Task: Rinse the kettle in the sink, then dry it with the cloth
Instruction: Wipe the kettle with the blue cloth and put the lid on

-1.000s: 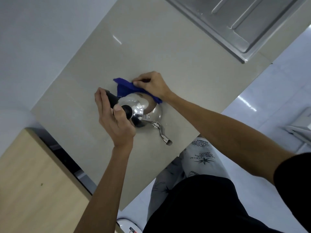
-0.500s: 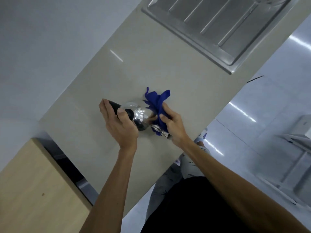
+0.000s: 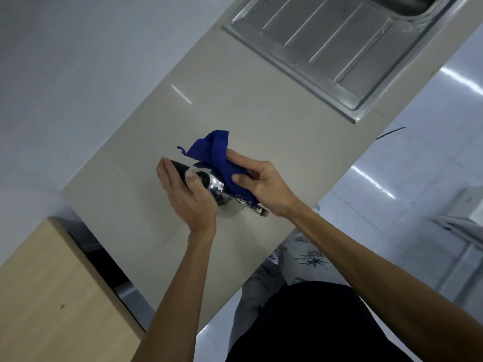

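Hands [image 3: 192, 197] first: two, both busy on one kettle [image 3: 218, 188] with one cloth [image 3: 218, 159]. One sink [image 3: 326, 45] shows too, its ribbed drainboard at the frame's one o'clock, well apart from the work. The kettle stands on the counter [image 3: 235, 105] near the frame's centre, close to the counter's near edge. Left hand, at nine o'clock of the kettle, wraps the black handle [image 3: 180, 168], thumb on top and fingers curled around the far side, a firm grasp. Right hand [image 3: 264, 189], at three o'clock of the kettle, pinches the blue cloth between thumb and fingers and presses it against the shiny body; a loose corner of the cloth stands up toward twelve o'clock. The kettle's long axis runs from the handle at ten o'clock to the spout [image 3: 257, 209] at four o'clock, so the spout points toward the counter's near edge and the person (its dark tip pokes out just below the right palm). Much of the steel body is hidden by the cloth and the two hands, so I cannot tell whether it tilts. A pale wooden surface [image 3: 52, 296] lies at seven o'clock.
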The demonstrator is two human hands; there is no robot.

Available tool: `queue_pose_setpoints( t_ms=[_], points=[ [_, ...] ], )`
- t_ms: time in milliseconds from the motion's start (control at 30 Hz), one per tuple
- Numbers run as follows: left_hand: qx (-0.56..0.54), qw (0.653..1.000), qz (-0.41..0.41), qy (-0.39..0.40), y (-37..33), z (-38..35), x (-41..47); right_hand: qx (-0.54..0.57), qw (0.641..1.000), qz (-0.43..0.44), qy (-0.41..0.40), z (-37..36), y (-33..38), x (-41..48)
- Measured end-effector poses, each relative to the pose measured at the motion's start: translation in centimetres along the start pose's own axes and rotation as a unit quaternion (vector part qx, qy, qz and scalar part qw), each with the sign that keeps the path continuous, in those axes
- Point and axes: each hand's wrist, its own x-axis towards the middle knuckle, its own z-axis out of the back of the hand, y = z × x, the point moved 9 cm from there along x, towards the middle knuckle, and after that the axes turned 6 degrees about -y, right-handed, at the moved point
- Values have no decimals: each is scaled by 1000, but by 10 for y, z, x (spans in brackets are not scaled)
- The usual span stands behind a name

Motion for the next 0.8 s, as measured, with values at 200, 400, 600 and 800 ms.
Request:
queue_pose_setpoints(
  t_ms=[200,400,600,800],
  points=[
    [52,999,1,15,-4,4,0,-148,987,-47,-29,13,-25,50],
    [107,991,-22,73,-13,10,2,-270,961,-67,0,27,-16,69],
    [120,981,-82,125,-18,17,9,-400,915,-24,-50,99,30,86],
    [142,951,-165,218,-27,10,23,-589,804,29,-74,187,46,107]
  ],
)
